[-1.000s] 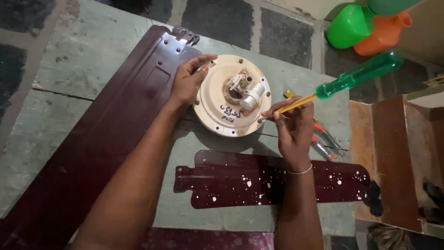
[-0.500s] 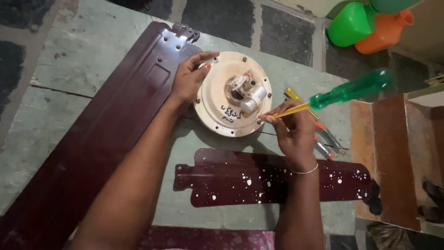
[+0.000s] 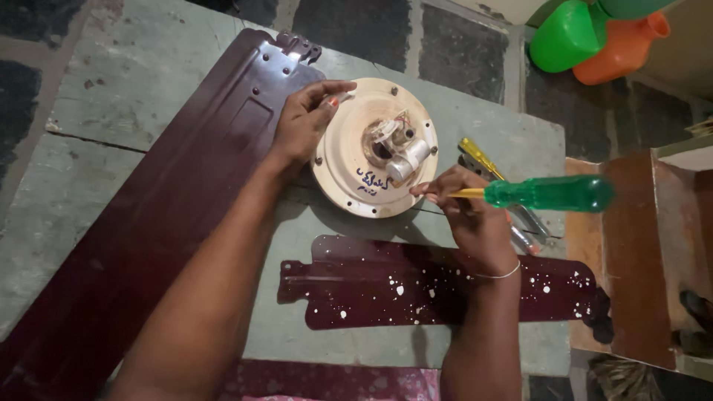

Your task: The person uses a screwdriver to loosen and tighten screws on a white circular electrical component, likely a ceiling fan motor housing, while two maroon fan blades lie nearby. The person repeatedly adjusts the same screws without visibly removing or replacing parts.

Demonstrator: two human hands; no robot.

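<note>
Left hand [image 3: 303, 122] curls, fingers bent, at the end of a long outstretched forearm; right hand [image 3: 468, 215] pinches tight, wrist cocked inward.
</note>
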